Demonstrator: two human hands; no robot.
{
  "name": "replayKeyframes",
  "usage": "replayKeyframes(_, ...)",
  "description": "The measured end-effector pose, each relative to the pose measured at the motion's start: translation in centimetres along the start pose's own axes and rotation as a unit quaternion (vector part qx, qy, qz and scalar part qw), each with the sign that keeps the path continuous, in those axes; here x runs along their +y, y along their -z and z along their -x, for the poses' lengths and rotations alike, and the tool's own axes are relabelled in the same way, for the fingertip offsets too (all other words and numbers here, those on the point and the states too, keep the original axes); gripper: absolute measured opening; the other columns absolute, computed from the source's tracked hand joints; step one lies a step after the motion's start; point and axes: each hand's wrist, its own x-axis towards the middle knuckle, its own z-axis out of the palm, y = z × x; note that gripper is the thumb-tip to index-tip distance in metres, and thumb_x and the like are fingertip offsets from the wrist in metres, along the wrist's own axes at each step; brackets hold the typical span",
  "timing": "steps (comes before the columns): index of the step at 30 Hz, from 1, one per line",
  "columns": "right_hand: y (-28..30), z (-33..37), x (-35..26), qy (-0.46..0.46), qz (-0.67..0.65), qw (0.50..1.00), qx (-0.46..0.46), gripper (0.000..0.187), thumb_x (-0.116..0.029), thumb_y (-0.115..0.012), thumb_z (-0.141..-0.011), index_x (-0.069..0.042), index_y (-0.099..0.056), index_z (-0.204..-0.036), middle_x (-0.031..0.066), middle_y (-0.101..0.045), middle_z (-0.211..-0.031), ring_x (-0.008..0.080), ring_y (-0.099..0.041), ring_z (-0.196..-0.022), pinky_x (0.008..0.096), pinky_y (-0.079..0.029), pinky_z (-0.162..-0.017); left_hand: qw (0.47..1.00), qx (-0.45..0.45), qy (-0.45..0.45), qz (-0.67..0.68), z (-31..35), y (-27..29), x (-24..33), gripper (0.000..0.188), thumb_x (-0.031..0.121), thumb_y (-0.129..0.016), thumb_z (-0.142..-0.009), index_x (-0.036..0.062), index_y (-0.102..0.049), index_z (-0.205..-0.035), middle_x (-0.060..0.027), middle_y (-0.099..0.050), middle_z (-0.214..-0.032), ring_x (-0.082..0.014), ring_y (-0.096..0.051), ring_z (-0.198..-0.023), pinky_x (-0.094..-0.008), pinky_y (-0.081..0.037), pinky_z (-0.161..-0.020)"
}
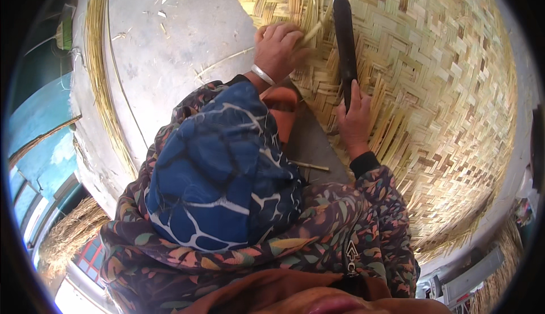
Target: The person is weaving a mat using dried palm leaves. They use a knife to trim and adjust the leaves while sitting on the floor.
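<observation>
A large mat [431,87] of plaited pale strips, with brown patches, spreads across the right and far side. At its left edge my left hand [279,48], with a silver bangle on the wrist, is closed around a loose strip [315,29]; part of the hand is smeared by motion. My right hand [356,112] grips the near end of a long, dark, flat tool with a rounded tip [343,36]. The tool points away from me over the mat. Loose strip ends [392,129] stick out of the weave beside the right hand.
A long bundle of thin strips [97,47] lies on the grey floor [170,47] at the left, among scattered scraps. Blue patterned cloth [210,172] covers part of me, with something orange [284,118] beyond it. Straw-like heaps [71,237] stand at the lower left.
</observation>
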Motion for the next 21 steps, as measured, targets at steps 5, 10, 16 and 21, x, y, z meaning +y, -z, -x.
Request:
replayKeyframes(5,0.3,0.3,-0.5,-0.064,-0.021,0.997,-0.038,0.065,-0.009,-0.059,-0.077,-0.009,-0.04,-0.138,0.016,-0.049,-0.102,0.033,-0.052,-0.09,0.0409,-0.046,-0.079,0.994,-0.028,-0.042,0.092,-0.6,0.1,-1.5,0.013,0.016,-0.068,-0.077,0.01,-0.063,-0.086,-0.0058,-0.063,-0.09,-0.0272,-0.058,-0.086,-0.038,-0.046,-0.076)
replayKeyframes(10,-0.3,0.1,-0.5,-0.056,-0.035,0.998,-0.023,0.065,-0.009,-0.058,-0.076,-0.009,-0.039,-0.138,0.0163,-0.049,-0.102,0.0334,-0.052,-0.091,0.0412,-0.045,-0.079,0.927,-0.313,-0.061,0.198,-0.7,3.8,-4.2,0.014,0.016,-0.067,-0.081,0.0118,-0.067,-0.094,-0.0075,-0.066,-0.093,-0.0258,-0.063,-0.083,-0.0358,-0.051,-0.072)
replayKeyframes(16,0.3,0.0,-0.6,-0.081,-0.059,0.995,-0.029,0.066,-0.008,-0.058,-0.076,-0.009,-0.039,-0.139,0.0167,-0.048,-0.103,0.0346,-0.052,-0.092,0.0415,-0.045,-0.08,0.966,-0.12,0.15,0.171,-7.6,2.7,-8.3,0.038,0.024,-0.066,-0.087,-0.0019,-0.06,-0.114,-0.0153,-0.069,-0.092,-0.02,-0.068,-0.081,-0.0288,-0.054,-0.073)
replayKeyframes(21,0.5,-0.1,-1.3,-0.085,-0.042,0.995,-0.043,0.065,-0.009,-0.057,-0.077,-0.01,-0.038,-0.139,0.0172,-0.047,-0.104,0.0351,-0.052,-0.093,0.042,-0.045,-0.081,0.875,-0.155,0.266,0.373,-11.2,1.0,-8.3,0.048,0.015,-0.068,-0.086,-0.0059,-0.049,-0.125,-0.0111,-0.068,-0.089,-0.0149,-0.066,-0.072,-0.0249,-0.056,-0.064)
